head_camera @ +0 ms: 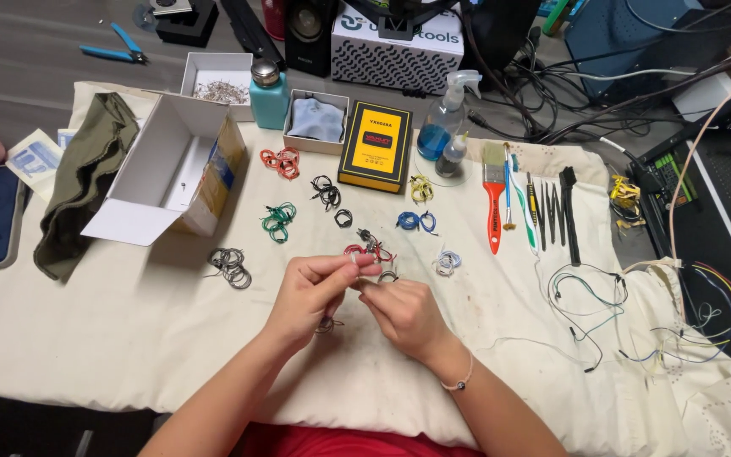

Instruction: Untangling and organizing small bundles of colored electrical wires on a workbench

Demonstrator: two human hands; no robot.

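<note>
My left hand (310,292) and my right hand (403,311) meet over the middle of the cream cloth (112,330), fingertips pinched together on a small dark wire coil (387,276) held between them. Another little coil (327,325) lies under my left wrist. Just beyond my fingers sits a red wire bundle (370,249). Around it lie a green bundle (278,222), a blue bundle (416,222), a white-blue bundle (447,262), black bundles (326,191) and a grey bundle (230,267).
An open white cardboard box (171,165) and an olive cloth (82,182) lie at the left. A yellow-black case (376,145), spray bottle (443,118), red-handled brush (493,199), tweezers (552,211) and loose wires (594,305) fill the right. Blue cutters (116,49) rest far back left.
</note>
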